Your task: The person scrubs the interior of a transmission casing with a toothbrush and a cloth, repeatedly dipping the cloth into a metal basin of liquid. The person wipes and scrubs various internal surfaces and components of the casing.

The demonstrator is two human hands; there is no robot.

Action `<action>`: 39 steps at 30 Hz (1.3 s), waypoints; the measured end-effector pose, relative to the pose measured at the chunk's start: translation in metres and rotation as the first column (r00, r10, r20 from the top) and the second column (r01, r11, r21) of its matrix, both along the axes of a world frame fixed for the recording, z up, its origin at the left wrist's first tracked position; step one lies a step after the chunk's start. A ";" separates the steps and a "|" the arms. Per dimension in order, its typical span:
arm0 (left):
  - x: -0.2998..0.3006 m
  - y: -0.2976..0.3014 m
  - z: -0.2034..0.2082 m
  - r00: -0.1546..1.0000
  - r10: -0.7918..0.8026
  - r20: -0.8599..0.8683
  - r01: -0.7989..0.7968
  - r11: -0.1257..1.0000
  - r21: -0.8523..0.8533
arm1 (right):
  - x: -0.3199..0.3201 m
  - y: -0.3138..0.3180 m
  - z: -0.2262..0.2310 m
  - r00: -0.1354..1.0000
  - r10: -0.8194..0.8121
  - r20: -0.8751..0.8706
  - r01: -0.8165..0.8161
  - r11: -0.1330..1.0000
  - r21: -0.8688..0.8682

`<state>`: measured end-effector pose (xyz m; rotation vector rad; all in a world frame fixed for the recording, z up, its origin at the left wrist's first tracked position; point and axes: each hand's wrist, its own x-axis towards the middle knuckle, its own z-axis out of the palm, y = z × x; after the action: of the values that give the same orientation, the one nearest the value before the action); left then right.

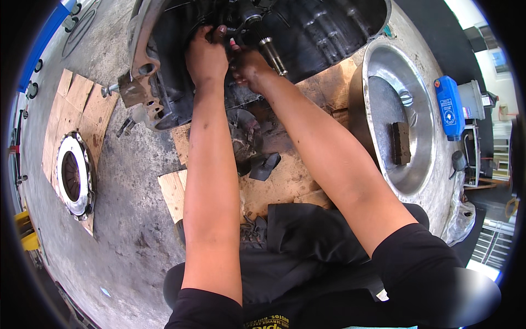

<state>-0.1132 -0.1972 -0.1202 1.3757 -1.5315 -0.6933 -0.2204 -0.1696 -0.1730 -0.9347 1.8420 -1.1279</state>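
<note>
Both my arms reach forward into a large dark bell-shaped transmission housing [323,33], whose worn metal rim curves down its left side. Deep inside, my left hand [208,57] has its fingers bent against dark parts near the centre. Close beside it on the right, my right hand [252,67] is curled with its thumb up. What either set of fingers grips is hidden in the dark, greasy interior. A shiny splined shaft [272,56] sticks out of the housing just right of my right hand.
Left on the concrete floor, a clutch pressure plate [73,174] rests on cardboard [76,104]. To the right stands a round metal basin [424,159] holding a brown block [401,143]. Beyond it is a blue bottle [449,107]. Stained cardboard [274,189] and a dark round part [244,134] lie below my arms.
</note>
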 end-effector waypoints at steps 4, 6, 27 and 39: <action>-0.004 -0.001 -0.002 0.999 0.035 -0.029 -0.037 0.998 -0.055 | -0.053 -0.010 0.003 0.924 0.335 0.183 -0.364 0.918 0.156; -0.005 -0.001 -0.001 0.999 0.041 -0.013 -0.042 0.997 -0.065 | -0.090 -0.007 0.024 0.769 0.524 -0.366 -0.363 0.829 0.425; -0.007 -0.004 -0.016 0.998 0.029 -0.050 -0.032 0.998 -0.053 | -0.061 0.083 0.241 0.207 0.393 -0.896 -0.148 0.918 0.368; -0.019 -0.023 -0.052 0.984 0.126 0.124 -0.095 0.969 -0.229 | 0.004 0.004 0.197 0.028 0.267 -0.963 -0.368 0.899 0.238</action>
<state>-0.1318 -0.2202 -0.1719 1.3490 -1.5736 -0.3518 -0.2163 -0.1652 0.0244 -2.4845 2.2906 -0.0580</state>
